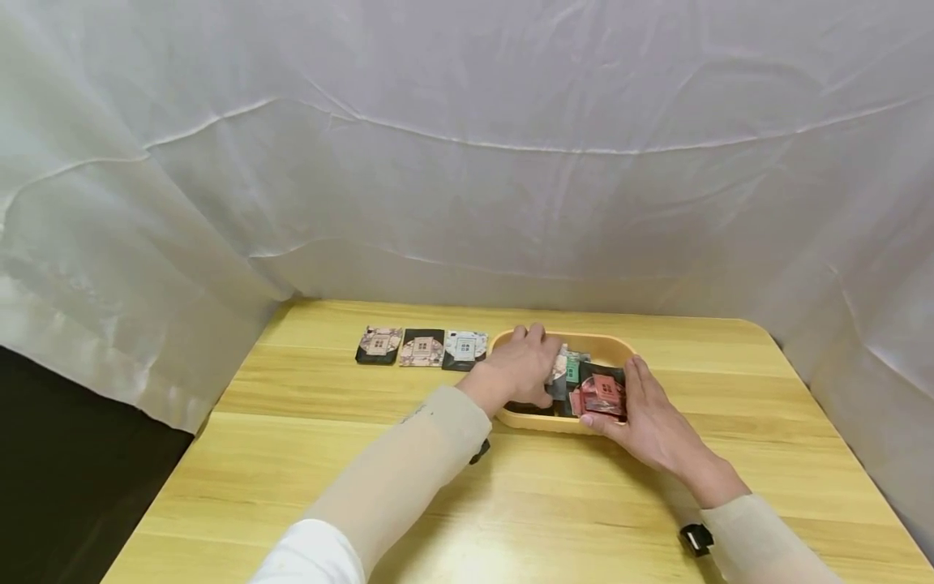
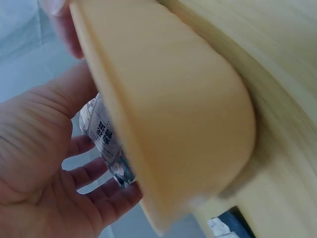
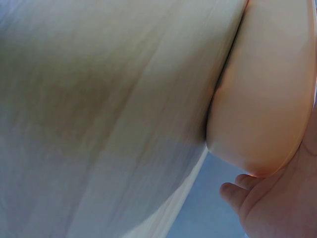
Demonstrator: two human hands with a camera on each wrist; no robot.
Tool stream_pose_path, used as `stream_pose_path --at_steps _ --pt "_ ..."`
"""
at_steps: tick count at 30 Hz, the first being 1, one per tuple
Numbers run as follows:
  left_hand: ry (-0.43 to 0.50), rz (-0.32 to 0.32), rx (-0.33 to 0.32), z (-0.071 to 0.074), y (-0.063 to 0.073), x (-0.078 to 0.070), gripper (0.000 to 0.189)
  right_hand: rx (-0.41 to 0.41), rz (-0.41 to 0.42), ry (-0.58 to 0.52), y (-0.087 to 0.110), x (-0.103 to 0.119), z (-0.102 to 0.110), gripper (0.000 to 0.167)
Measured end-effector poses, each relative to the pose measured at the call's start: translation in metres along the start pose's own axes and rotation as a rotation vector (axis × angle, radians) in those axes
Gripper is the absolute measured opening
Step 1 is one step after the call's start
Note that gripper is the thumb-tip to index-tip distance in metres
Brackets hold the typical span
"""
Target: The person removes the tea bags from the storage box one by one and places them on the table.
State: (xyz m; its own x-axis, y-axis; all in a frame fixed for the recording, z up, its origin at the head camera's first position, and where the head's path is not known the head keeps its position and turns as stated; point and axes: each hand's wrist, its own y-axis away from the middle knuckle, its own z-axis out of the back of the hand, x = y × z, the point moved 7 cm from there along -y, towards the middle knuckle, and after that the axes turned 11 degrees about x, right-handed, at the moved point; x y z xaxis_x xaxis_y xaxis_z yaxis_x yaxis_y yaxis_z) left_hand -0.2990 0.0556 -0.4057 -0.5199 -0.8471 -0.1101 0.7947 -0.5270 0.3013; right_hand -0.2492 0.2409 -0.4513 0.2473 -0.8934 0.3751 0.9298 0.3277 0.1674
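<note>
A yellow oblong tray [image 1: 620,349] holds several small flat packets. Over its left part reaches my left hand [image 1: 520,369], with a patterned packet [image 2: 103,131] between thumb and fingers in the left wrist view; some fingertips are hidden. My right hand [image 1: 653,422] rests against the tray's right end, fingers extended along it and the thumb at the near rim. Beside that thumb lies a red-and-black packet [image 1: 604,393]. A green-labelled packet [image 1: 572,371] is partly covered near the middle. In the right wrist view, fingers [image 3: 234,196] reach past the tray's end.
Left of the tray, three packets lie in a row on the wooden table [image 1: 292,454]: a brown one [image 1: 379,342], a pinkish one [image 1: 422,349] and a white-and-black one [image 1: 465,349]. Pale curtains [image 1: 467,203] hang behind the table and along both sides.
</note>
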Motion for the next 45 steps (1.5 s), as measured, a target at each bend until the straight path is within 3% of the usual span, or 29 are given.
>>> stream_pose_path --at_steps 6,11,18,25,30,34,40,45 --pt "0.01 -0.025 -0.075 0.017 0.013 0.002 0.089 -0.006 0.004 0.001 0.0 -0.001 0.0 0.124" --pt "0.047 -0.008 -0.115 0.032 0.03 0.027 0.102 -0.008 0.003 0.007 0.0 -0.002 0.001 0.125" --pt "0.111 0.078 -0.134 0.045 0.059 0.088 0.109 -0.005 -0.001 0.019 -0.002 -0.002 0.001 0.125" --pt "0.143 0.208 -0.147 0.055 0.097 0.173 0.109 -0.005 0.005 0.016 -0.002 -0.002 0.001 0.124" --pt "0.14 0.307 -0.08 0.047 0.119 0.232 0.106 0.004 -0.001 0.016 -0.001 -0.005 0.003 0.124" --pt "0.135 0.369 -0.032 0.034 0.131 0.266 0.096 0.008 -0.007 0.012 0.001 -0.009 0.004 0.125" --pt "0.16 0.441 0.039 0.006 0.143 0.294 0.091 0.021 -0.019 0.012 0.005 -0.013 0.003 0.126" --pt "0.156 0.472 0.107 -0.012 0.142 0.303 0.093 0.025 -0.025 0.018 0.011 -0.013 0.003 0.126"
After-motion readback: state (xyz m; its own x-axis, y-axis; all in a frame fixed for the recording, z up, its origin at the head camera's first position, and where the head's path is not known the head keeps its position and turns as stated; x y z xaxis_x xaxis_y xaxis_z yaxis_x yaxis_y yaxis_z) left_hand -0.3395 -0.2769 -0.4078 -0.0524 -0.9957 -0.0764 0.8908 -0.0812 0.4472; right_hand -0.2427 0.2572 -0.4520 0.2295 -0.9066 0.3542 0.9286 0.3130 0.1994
